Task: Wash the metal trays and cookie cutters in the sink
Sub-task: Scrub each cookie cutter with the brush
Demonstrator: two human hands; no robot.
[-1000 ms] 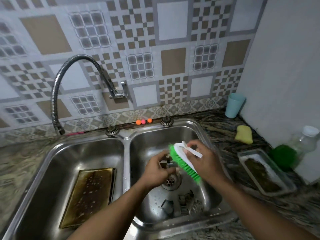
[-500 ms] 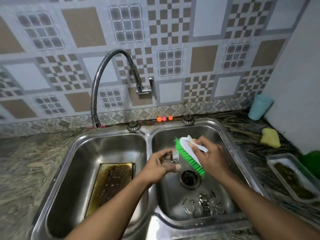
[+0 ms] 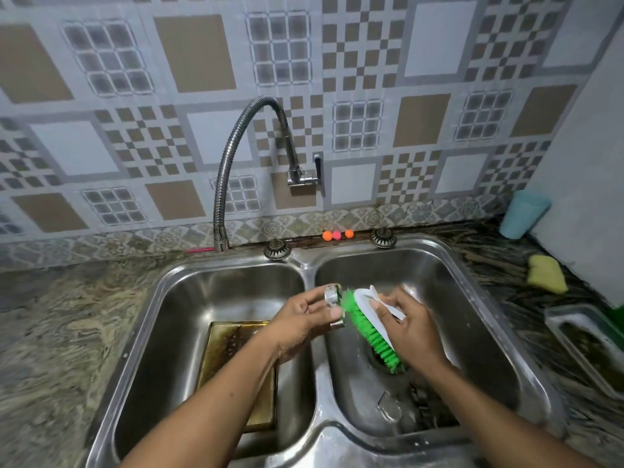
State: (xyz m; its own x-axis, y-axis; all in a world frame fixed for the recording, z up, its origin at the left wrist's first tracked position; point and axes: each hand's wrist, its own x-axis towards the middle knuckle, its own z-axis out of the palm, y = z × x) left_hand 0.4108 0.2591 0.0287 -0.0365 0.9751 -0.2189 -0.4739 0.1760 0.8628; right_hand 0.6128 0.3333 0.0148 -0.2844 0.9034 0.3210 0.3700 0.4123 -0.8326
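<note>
The scrub brush [image 3: 368, 327] has moved onto the cookie cutter [image 3: 332, 304]. Fingers of the left hand [image 3: 304, 324] are pinching the cookie cutter and the right hand [image 3: 410, 327] is gripping the scrub brush; keep rotating the cutter while scrubbing.

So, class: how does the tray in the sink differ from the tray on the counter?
The sink tray lies in the left basin, golden-brown all over; the counter tray sits out on the worktop, silvery-rimmed with dark residue inside. Both are rectangular and dirty.

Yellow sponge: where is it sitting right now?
In the head view, the yellow sponge lies on the counter right of the right basin, between the blue cup behind it and the dirty metal tray nearer the camera.
</note>
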